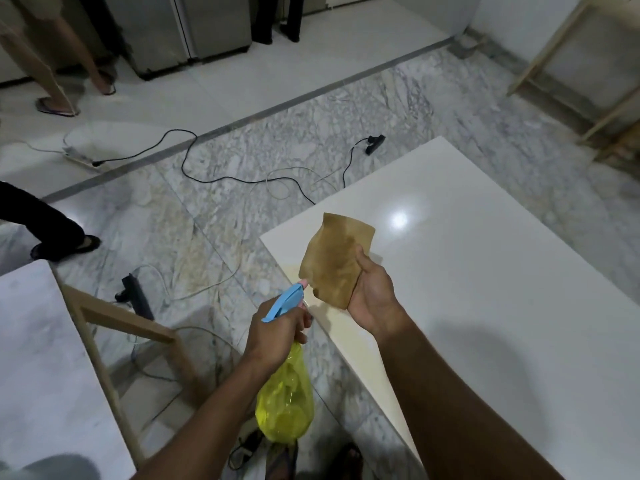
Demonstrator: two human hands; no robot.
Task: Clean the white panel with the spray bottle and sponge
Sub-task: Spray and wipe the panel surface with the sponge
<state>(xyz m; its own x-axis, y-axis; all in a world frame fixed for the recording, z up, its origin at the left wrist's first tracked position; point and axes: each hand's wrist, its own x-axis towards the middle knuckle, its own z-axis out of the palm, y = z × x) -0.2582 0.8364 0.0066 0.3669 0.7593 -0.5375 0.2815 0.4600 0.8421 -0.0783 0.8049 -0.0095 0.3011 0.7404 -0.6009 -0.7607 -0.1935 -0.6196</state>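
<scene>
The white panel [485,271] lies flat and glossy on the right, its near-left corner below my hands. My right hand [374,296] grips a thin tan-brown sponge cloth [334,261], held up above the panel's left edge. My left hand [273,334] grips the neck of a yellow spray bottle [285,400] with a blue trigger head [284,301]. The pink nozzle points at the sponge's lower edge, almost touching it.
Black and white cables [242,181] trail over the marble floor [346,133] with a power strip [81,159] far left. A second marble-topped table with a wooden frame [45,358] stands at the left. People's legs [55,74] stand at the back left. Wooden frames [571,81] lean at the right.
</scene>
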